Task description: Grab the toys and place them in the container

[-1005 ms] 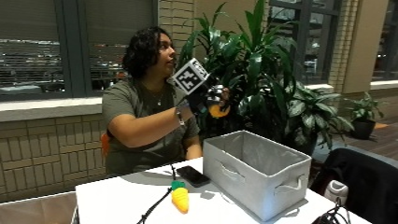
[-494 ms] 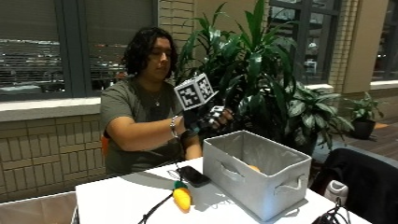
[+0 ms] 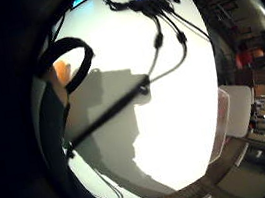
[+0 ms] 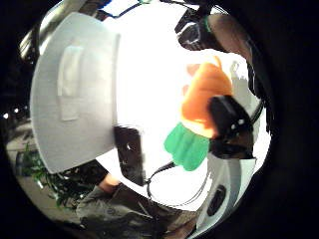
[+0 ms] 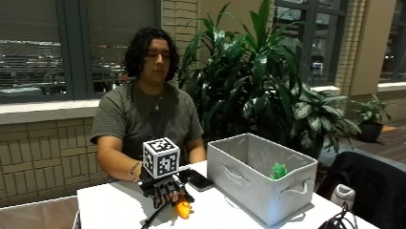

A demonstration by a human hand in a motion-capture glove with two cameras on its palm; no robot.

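The gloved right hand (image 5: 166,190) reaches down to the white table (image 5: 114,210), fingers curled round the orange carrot toy (image 4: 204,102) beside the grey fabric container (image 5: 263,183).

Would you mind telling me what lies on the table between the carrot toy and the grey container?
A black phone lies between the carrot toy and the grey container, seen in the outside view.

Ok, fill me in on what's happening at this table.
A person seated at the white table is clearing toys into the grey fabric container. The gloved right hand is down on the table, its fingers curled round an orange carrot toy with a green top, which lies beside a black phone. The carrot is not yet lifted. Something green already shows inside the container.
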